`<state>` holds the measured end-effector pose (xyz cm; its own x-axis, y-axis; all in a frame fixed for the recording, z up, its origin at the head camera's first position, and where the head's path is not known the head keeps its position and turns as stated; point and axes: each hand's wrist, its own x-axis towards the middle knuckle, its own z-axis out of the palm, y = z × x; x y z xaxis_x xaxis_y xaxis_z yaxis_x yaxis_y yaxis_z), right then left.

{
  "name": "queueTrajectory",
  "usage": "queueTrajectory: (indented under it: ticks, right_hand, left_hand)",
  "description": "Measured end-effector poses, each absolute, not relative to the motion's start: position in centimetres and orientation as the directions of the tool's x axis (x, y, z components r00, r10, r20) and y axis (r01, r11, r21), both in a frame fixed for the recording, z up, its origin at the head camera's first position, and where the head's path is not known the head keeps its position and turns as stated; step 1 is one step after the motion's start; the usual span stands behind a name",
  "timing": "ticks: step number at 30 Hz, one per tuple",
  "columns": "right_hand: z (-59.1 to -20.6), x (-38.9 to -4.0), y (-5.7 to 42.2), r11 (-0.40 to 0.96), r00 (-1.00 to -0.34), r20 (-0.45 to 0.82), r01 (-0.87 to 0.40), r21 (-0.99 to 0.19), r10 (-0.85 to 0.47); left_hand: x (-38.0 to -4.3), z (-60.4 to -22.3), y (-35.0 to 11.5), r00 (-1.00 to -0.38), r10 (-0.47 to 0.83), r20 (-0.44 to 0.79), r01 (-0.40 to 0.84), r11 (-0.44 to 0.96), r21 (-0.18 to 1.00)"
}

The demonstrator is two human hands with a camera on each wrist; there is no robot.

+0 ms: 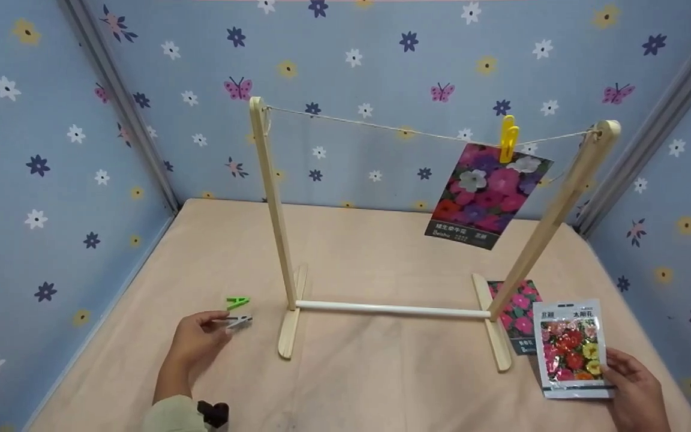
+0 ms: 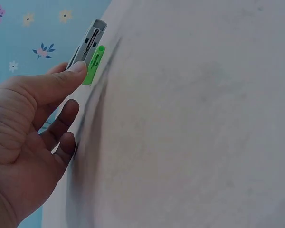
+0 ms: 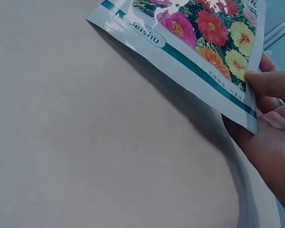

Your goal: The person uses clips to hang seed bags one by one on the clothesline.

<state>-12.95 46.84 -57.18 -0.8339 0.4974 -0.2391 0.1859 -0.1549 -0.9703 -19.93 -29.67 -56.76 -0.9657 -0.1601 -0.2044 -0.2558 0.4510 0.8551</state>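
My left hand [image 1: 198,341] pinches a grey clothespin [image 2: 89,45] between thumb and fingers, low over the left part of the table. Just beyond it lies a green clothespin [image 1: 237,302]. At the far right, my right hand [image 1: 638,387] holds a white-edged seed packet [image 1: 572,351] by its lower right edge, thumb on the front; red, pink and yellow flowers are printed on it. Partly behind that packet, another seed packet [image 1: 516,315] with pink flowers lies on the table by the rack's right foot. In the right wrist view only the held packet's lower part shows.
A wooden rack [image 1: 275,210] stands mid-table, with a string [image 1: 369,124] between its posts and a white crossbar [image 1: 390,309] low down. A yellow clothespin [image 1: 508,141] holds a petunia packet [image 1: 483,198], tilted, on the string's right part. Flower-patterned walls surround the table [image 1: 357,378].
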Motion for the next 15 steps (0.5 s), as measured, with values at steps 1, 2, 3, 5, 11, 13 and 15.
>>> queueTrajectory:
  ticks: [1,2,3,5,11,13,15]
  right_hand:
    - [-57.1,-12.9,46.8,-0.173,-0.834,-0.239,0.174,-0.969,0.497]
    - [-57.0,-12.9,46.8,-0.196,-0.834,-0.240,0.162,-0.967,0.497]
    - [-56.9,-12.9,46.7,-0.202,-0.834,-0.230,0.145,-0.968,0.501]
    - [-56.5,-12.8,46.6,-0.237,-0.839,-0.218,0.110,-0.965,0.499]
    - [-55.1,-12.5,46.1,-0.299,-0.856,-0.195,0.050,-0.953,0.479]
    - [-54.5,-12.3,45.9,-0.291,-0.861,-0.193,0.054,-0.955,0.470]
    - [-54.0,-12.2,45.5,-0.289,-0.869,-0.182,0.047,-0.956,0.461]
  left_hand:
    - [-19.9,-56.6,-29.6,-0.967,-0.156,-0.200,-0.250,0.455,0.855]
    - [-19.9,-56.5,-29.5,-0.969,-0.154,-0.195,-0.245,0.458,0.854]
    - [-20.0,-56.4,-29.4,-0.974,-0.143,-0.176,-0.223,0.473,0.852]
    - [-20.0,-56.1,-29.1,-0.980,-0.137,-0.143,-0.192,0.480,0.856]
    - [-20.2,-55.0,-28.5,-0.992,-0.115,-0.058,-0.110,0.513,0.851]
    - [-20.2,-54.6,-28.3,-0.994,-0.106,-0.035,-0.086,0.525,0.847]
    - [-20.4,-54.3,-28.1,-0.995,-0.095,-0.013,-0.063,0.536,0.842]
